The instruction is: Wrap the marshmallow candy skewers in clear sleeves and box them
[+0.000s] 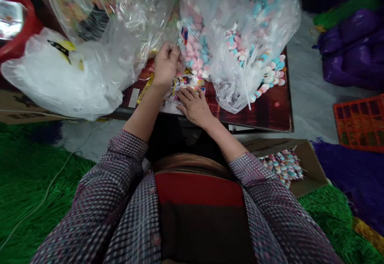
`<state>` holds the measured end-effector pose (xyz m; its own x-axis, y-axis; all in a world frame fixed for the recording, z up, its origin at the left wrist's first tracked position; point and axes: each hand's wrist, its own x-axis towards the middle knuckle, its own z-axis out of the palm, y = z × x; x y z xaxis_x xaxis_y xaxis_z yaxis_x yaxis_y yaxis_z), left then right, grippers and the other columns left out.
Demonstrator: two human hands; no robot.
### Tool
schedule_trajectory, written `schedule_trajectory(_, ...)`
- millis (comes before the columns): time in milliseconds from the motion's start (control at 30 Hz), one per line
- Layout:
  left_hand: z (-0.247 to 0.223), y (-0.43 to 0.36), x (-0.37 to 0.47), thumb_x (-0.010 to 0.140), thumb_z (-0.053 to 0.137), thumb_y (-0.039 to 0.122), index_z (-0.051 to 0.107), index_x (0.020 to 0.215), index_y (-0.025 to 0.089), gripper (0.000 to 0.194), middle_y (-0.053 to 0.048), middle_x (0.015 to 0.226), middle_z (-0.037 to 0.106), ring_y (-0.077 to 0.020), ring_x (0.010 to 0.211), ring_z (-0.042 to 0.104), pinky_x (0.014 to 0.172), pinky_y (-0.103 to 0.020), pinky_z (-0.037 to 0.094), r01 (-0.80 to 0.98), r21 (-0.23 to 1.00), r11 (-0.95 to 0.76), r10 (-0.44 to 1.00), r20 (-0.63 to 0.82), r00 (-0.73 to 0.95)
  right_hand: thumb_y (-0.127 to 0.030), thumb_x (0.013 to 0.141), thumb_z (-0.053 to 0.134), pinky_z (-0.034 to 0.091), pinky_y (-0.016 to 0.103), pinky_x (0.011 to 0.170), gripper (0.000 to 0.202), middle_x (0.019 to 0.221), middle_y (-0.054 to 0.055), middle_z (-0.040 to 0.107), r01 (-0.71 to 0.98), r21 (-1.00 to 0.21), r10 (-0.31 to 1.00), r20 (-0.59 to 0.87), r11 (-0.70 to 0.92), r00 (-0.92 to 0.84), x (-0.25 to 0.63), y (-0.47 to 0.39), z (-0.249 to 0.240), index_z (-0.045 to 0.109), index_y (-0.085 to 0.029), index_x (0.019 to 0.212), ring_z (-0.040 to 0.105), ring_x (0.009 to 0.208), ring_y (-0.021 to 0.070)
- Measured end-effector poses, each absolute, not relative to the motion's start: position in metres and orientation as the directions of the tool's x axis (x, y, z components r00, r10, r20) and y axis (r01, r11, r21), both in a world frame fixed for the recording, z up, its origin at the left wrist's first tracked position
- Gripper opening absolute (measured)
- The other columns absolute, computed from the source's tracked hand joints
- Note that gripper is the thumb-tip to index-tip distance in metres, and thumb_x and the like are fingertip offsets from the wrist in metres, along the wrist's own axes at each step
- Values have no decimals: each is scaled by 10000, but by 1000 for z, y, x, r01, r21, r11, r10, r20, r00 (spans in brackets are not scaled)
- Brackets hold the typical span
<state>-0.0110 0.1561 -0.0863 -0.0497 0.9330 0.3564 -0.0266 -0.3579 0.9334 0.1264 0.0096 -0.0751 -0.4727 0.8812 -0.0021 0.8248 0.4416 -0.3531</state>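
Observation:
My left hand (pixel 166 65) is raised a little over the table's near side, its thumb and fingers drawn together. What it pinches, if anything, cannot be made out against the clear plastic behind it. Flat printed plastic packets (pixel 187 81) lie just below and to its right. My right hand (pixel 195 107) rests palm down on these packets, fingers spread and holding nothing. Gold twist ties (pixel 146 89) lie beside my left wrist. Beyond my hands, a clear bag (pixel 195 36) holds pink, blue and white pieces that look like candies.
Another clear bag (pixel 232 92) holds white sticks, near loose pastel pieces (pixel 271 74). A white plastic bag (pixel 69 84) and a red basin (pixel 31 18) are at left. Right of me stand an open carton (pixel 312 168) of wrapped pieces and an orange crate (pixel 360 116).

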Motion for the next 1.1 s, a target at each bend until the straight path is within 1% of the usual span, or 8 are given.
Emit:
schedule_trajectory(167,-49,145,-20,916,539,753,487,841,314,449,12,765,606,-146,673,547,621,-333,457,60,857,-512,858,514,-24,-387,1028,528,234,624,1292,512,1628,122,488,782,-456,887,38,426,-460,133,16,-84,562,-189,1499,375,1567,331)
schedule_trajectory(233,-41,134,-23,933,474,784,478,870,290,498,14,810,627,-120,720,568,697,-324,485,122,822,-556,831,556,40,-380,1015,552,300,572,1282,470,1584,120,547,706,-590,905,108,391,-411,141,19,-89,621,-188,1438,451,1525,304)
schedule_trajectory(333,-41,113,-22,990,377,740,482,871,284,483,-15,818,640,-148,740,590,741,-357,486,314,727,-611,788,599,145,-491,1017,517,441,498,1208,467,1463,105,664,481,-839,967,210,255,-146,162,19,-83,672,-216,1361,599,1391,260)
schedule_trajectory(467,-55,84,-6,1047,339,594,555,913,238,438,-86,924,671,-230,917,656,872,-406,475,528,492,-693,718,545,434,-702,937,529,615,435,970,607,1282,82,751,66,-996,993,67,61,96,190,10,-58,673,-256,1324,731,1133,233)
schedule_trajectory(567,-63,63,10,1060,331,535,564,945,208,418,-100,948,671,-253,972,662,930,-419,474,533,426,-731,681,506,529,-670,836,703,633,354,812,540,1085,44,777,22,-999,995,32,30,91,199,3,-46,726,-250,1176,732,958,194)
schedule_trajectory(700,-59,39,19,1042,448,484,574,986,202,314,-81,966,677,-217,937,653,888,-369,495,514,554,-656,753,429,499,-526,841,756,577,301,680,311,806,-11,700,50,-998,991,45,40,126,198,-5,-49,738,-231,937,651,735,139)
schedule_trajectory(900,-51,23,6,883,697,454,596,934,208,271,33,752,576,-115,673,528,660,-244,435,265,928,-261,861,101,498,-528,849,746,519,292,693,304,749,-38,613,125,-983,956,162,134,245,200,-14,-57,658,-238,827,568,687,113)
schedule_trajectory(1100,-40,18,0,977,528,537,465,674,205,454,37,645,435,-117,645,422,632,-261,361,314,917,-245,882,76,466,-635,895,654,467,281,648,463,639,-56,481,205,-967,937,206,150,284,202,-24,-62,531,-232,704,470,614,100)
